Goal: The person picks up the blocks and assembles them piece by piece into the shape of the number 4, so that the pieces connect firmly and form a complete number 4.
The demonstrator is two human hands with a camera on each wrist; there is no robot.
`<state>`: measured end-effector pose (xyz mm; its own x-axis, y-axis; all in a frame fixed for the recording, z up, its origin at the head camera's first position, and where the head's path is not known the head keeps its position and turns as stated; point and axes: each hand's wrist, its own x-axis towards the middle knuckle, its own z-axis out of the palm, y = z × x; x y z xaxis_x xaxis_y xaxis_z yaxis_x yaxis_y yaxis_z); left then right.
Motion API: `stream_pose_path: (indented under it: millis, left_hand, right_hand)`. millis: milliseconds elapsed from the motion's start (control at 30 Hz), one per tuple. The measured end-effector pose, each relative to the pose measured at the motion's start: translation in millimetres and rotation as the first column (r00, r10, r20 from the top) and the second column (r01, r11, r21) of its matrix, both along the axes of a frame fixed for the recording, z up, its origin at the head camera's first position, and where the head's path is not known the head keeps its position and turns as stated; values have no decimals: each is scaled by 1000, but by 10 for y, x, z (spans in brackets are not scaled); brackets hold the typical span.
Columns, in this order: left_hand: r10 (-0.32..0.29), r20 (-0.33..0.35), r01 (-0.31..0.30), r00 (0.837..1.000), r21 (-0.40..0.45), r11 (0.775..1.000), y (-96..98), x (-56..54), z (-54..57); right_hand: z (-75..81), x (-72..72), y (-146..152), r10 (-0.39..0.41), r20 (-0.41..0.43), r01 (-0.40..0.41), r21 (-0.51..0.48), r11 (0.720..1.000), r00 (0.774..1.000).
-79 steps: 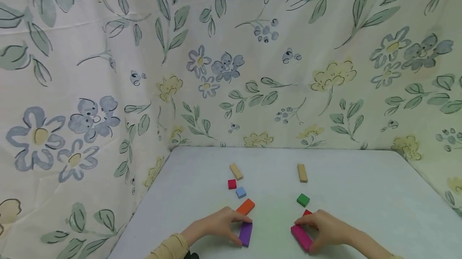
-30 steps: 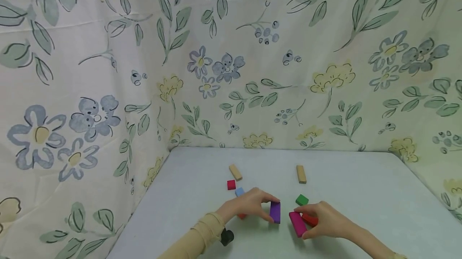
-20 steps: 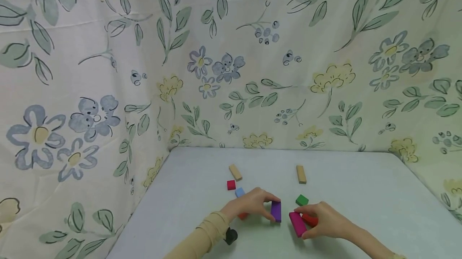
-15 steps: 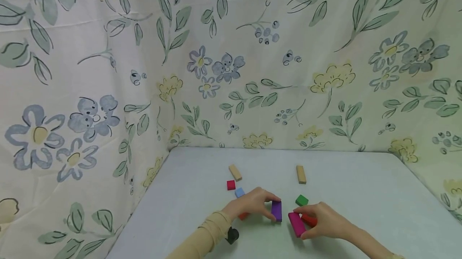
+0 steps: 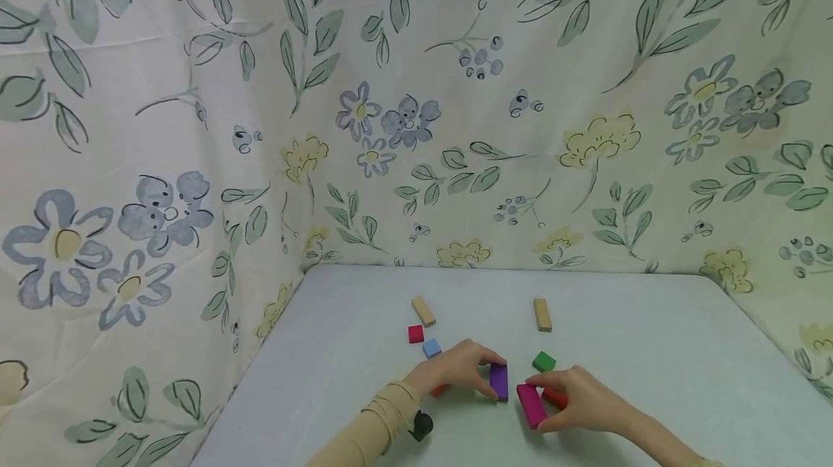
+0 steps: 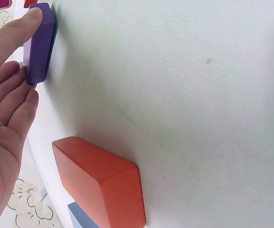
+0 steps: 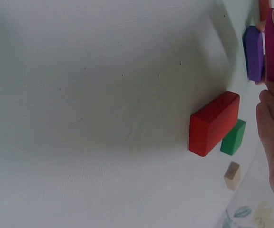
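My left hand (image 5: 458, 367) pinches a purple block (image 5: 499, 382) by its two ends, between thumb and fingers, near the middle of the white table. To the right, my right hand (image 5: 582, 398) grips a magenta block (image 5: 531, 407) the same way; it leans slightly and stands apart from the purple one. A red block (image 7: 214, 124) lies just beyond the right hand, partly hidden by it in the head view. Under the left hand is an orange block (image 6: 101, 183), mostly covered in the head view.
Behind the left hand lie a light blue cube (image 5: 432, 348), a red cube (image 5: 416, 335) and a plain wooden block (image 5: 424, 311). A green block (image 5: 544, 361) and another wooden block (image 5: 543, 315) lie behind the right hand. Flowered cloth (image 5: 494, 127) hangs beyond the table.
Since the earliest frame, my left hand has carried the purple block right and away from me, toward the middle. The right hand has shifted the magenta block slightly left and farther off.
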<state>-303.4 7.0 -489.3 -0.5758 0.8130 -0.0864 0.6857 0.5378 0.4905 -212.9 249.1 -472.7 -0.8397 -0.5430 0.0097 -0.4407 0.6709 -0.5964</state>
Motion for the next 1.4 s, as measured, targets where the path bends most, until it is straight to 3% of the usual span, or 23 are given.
stream_pose_path:
  millis: [300,600,967,1233,1400]
  left_hand:
    - [-2,-13,2,1000,3,1000,2,7,15]
    - [2,-10,-2,1000,8,1000,4,-8,-10]
    - [-34,-76,35,996,9,999,-15,-13,-26]
    - [-12,-24,14,1000,82,997,-112,66,-1]
    - [-33,18,30,999,146,989,-174,151,-54]
  right_hand:
    - [-16,-12,-47,6,-41,-6,4,1000,999]
    - [-57,-30,-117,4,-15,-5,-15,1000,1000]
    - [-104,-39,-190,13,-2,-13,-21,1000,1000]
    - [-123,-31,-252,33,-29,-33,-3,999,999]
    - [-130,-16,-285,37,-38,-37,-4,999,999]
